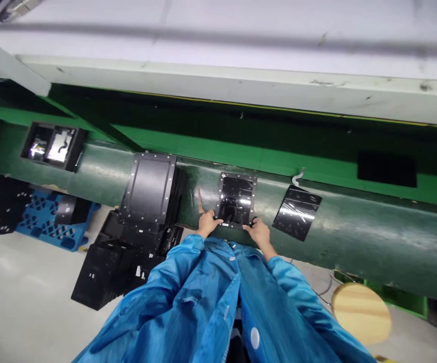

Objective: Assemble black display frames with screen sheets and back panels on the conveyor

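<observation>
Gripping a black panel [236, 199] on the green conveyor belt [354, 227], closing the left hand [207, 222] on its near left corner and the right hand [258, 232] on its near right.

Pale floor [21, 302], blue pallet [48, 222], round wooden stool [360, 312].

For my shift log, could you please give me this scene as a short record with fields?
Belt: green conveyor belt
Left hand: on lower left corner of the black panel
Right hand: on its lower right corner
Nearby: film-wrapped panel to its right, stack of black panels to its left
Floor: wooden stool, blue pallet
</observation>
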A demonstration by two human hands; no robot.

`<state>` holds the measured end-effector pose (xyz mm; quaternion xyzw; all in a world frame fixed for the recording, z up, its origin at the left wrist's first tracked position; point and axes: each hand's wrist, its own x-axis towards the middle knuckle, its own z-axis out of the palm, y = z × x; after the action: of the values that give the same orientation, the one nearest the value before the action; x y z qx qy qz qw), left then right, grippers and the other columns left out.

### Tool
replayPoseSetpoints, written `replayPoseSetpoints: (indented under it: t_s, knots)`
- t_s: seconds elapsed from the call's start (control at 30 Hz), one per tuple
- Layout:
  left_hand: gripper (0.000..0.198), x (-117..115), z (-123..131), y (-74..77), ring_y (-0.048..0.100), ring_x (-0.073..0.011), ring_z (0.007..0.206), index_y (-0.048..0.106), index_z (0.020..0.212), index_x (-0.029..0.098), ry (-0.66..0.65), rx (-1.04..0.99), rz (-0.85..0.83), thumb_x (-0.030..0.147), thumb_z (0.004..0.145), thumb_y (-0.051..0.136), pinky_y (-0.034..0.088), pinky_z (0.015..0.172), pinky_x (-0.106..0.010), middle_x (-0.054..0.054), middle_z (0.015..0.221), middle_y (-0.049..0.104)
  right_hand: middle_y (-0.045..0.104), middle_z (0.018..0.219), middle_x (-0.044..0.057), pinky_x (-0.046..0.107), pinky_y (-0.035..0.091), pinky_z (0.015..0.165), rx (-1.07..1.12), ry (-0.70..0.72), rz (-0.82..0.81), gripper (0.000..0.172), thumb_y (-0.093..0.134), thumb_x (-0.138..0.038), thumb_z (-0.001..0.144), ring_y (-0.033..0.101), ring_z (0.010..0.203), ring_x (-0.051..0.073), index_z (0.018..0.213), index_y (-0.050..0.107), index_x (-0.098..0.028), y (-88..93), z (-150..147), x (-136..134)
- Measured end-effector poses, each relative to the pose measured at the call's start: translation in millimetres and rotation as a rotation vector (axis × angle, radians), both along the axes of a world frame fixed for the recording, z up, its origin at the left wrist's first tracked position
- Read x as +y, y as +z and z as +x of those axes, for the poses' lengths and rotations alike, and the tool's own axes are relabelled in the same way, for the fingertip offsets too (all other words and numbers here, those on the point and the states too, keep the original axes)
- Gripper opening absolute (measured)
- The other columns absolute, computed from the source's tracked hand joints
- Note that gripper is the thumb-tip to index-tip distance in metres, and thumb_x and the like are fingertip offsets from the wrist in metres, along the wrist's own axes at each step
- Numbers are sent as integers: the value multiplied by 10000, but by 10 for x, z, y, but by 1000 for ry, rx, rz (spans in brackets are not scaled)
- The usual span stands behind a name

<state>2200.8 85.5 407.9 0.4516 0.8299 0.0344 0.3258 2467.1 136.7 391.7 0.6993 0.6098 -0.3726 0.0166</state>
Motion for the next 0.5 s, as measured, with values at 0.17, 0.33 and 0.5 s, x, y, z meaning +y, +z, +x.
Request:
replayPoseSetpoints:
  t_s: [0.17, 0.33, 0.5]
  knots:
    - [398, 217, -73, 47, 731, -295, 1017, 686, 841, 238, 4, -40, -115, 523, 701, 926, 496, 843, -352, -97, 952, 779, 804, 960, 90, 360, 542, 775, -65, -89, -68, 340, 807, -578, 813, 772, 978, 322, 892, 726, -257, -19, -41, -17]
    - [422, 341, -80, 65, 733, -300, 1019, 684, 746, 239, 27, -17, -152, 505, 603, 979, 505, 834, -351, -93, 930, 784, 809, 938, 104, 376, 551, 761, -109, -113, -58, 346, 765, -620, 834, 780, 939, 333, 782, 751, -279, 14, -74, 25]
    - [416, 372, -64, 92, 741, -297, 1018, 723, 867, 233, -45, 10, -172, 534, 677, 937, 510, 821, -346, -105, 996, 799, 812, 961, 109, 368, 554, 773, -135, -119, -62, 324, 776, -600, 835, 777, 966, 331, 812, 773, -276, 81, -138, 31]
